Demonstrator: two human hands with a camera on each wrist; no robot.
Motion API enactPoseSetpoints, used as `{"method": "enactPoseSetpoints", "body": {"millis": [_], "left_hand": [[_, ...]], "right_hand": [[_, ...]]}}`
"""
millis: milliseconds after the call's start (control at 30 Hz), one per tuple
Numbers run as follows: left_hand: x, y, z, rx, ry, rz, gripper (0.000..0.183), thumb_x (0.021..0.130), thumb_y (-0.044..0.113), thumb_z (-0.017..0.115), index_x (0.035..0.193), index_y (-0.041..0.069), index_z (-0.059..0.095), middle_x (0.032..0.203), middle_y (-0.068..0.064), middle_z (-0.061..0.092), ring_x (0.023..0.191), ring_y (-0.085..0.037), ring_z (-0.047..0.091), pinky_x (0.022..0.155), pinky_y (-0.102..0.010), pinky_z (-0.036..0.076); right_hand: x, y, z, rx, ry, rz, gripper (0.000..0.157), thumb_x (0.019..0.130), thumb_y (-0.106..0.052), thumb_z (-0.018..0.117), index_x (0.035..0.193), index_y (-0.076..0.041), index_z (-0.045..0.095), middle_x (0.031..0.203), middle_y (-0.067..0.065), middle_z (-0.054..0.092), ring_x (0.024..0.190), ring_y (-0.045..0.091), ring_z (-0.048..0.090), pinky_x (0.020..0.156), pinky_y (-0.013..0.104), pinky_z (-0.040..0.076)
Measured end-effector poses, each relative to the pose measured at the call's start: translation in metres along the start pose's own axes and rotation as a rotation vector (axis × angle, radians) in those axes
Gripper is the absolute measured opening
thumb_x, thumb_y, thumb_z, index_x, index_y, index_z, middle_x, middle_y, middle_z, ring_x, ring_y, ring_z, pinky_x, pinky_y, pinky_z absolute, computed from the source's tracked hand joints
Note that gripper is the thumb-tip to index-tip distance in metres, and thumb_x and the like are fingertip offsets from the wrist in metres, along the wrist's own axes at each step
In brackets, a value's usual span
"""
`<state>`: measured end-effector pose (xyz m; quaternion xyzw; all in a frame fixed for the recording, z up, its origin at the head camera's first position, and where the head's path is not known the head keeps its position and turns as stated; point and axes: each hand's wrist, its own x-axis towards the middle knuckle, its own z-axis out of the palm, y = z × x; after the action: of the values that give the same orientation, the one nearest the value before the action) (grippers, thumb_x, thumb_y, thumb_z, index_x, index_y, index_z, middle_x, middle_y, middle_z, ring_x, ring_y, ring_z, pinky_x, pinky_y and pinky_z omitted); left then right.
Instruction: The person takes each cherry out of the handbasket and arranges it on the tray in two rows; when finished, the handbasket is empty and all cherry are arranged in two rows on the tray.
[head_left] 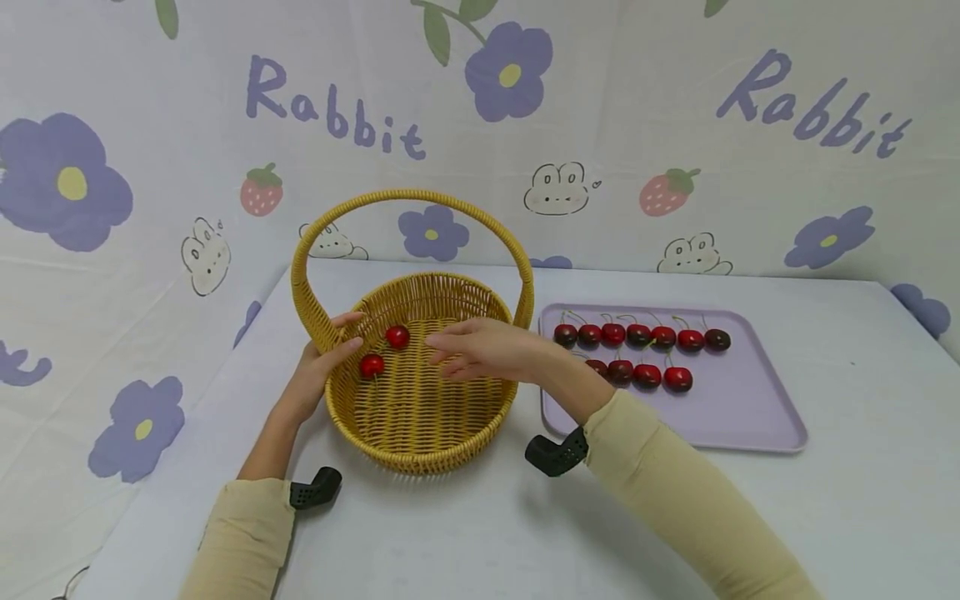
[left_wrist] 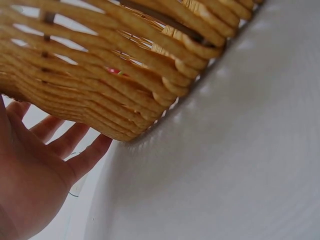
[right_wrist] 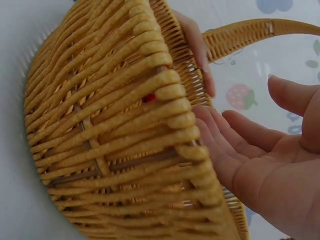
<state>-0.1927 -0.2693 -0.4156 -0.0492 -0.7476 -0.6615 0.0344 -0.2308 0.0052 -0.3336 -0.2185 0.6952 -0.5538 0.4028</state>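
A yellow wicker basket [head_left: 420, 458] with a tall arched handle stands on the table. My left hand [head_left: 318, 371] holds its left rim near the foot of the handle; in the left wrist view the fingers of that hand [left_wrist: 37, 165] lie along the outside of the weave. Inside the basket are two red cherries, one farther back [head_left: 397, 337] and one nearer the left wall [head_left: 371, 366]. Over the basket's right side reaches my right hand [head_left: 487, 350], its fingers loosely extended with nothing between them. The right wrist view shows that hand [right_wrist: 260, 160] palm up beside the rim.
To the right of the basket lies a lilac tray [head_left: 750, 417] bearing two rows of dark red cherries [head_left: 647, 376] with stems; my right forearm partly covers its left side. A patterned cloth [head_left: 480, 150] hangs behind the white table [head_left: 420, 542].
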Motion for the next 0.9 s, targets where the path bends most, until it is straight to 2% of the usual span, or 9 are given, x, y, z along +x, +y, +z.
{"method": "enactPoseSetpoints", "body": {"millis": [433, 900], "left_hand": [[0.001, -0.001, 0.0, 0.006, 0.0, 0.001, 0.05, 0.096, 0.019, 0.052, 0.141, 0.002, 0.039, 0.146, -0.017, 0.035, 0.132, -0.031, 0.034, 0.108, -0.048, 0.022], [0.001, -0.002, -0.001, 0.015, -0.006, 0.002, 0.05, 0.096, 0.021, 0.053, 0.141, 0.004, 0.04, 0.145, -0.016, 0.037, 0.131, -0.032, 0.036, 0.108, -0.05, 0.024]], "right_hand": [[0.032, -0.003, 0.016, -0.1, 0.06, 0.077, 0.051, 0.1, -0.031, 0.05, 0.139, 0.001, 0.045, 0.132, 0.019, 0.051, 0.118, 0.033, 0.053, 0.094, 0.04, 0.045], [0.052, -0.004, 0.027, -0.064, 0.077, 0.156, 0.052, 0.1, -0.033, 0.048, 0.142, -0.002, 0.042, 0.136, 0.018, 0.049, 0.122, 0.033, 0.049, 0.097, 0.044, 0.042]]}}
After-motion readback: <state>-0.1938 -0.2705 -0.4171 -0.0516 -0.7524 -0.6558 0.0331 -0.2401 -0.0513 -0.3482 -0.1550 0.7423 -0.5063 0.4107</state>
